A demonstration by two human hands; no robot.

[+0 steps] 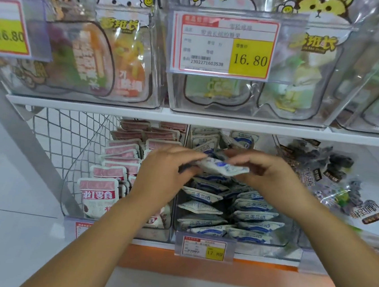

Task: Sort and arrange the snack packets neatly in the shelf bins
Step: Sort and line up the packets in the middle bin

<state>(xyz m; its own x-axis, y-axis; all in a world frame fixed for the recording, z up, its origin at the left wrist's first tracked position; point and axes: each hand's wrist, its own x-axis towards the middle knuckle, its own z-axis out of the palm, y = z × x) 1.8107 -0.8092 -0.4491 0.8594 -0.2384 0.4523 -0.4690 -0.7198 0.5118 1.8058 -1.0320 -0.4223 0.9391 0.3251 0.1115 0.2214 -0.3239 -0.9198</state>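
Shelf bin [290, 244]: hands blur held packet [224, 168].

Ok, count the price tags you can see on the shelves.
4 price tags: one cut off at upper left, one on the upper middle bin, one below the blue-and-white packets, and one partly hidden behind the left forearm. Others may be out of frame.

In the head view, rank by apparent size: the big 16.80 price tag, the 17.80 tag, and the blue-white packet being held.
1. 16.80 price tag, clearly largest.
2. and 3. Blue-white packet and 17.80 tag look alike; hands partly cover the packet, so I won't rank them.
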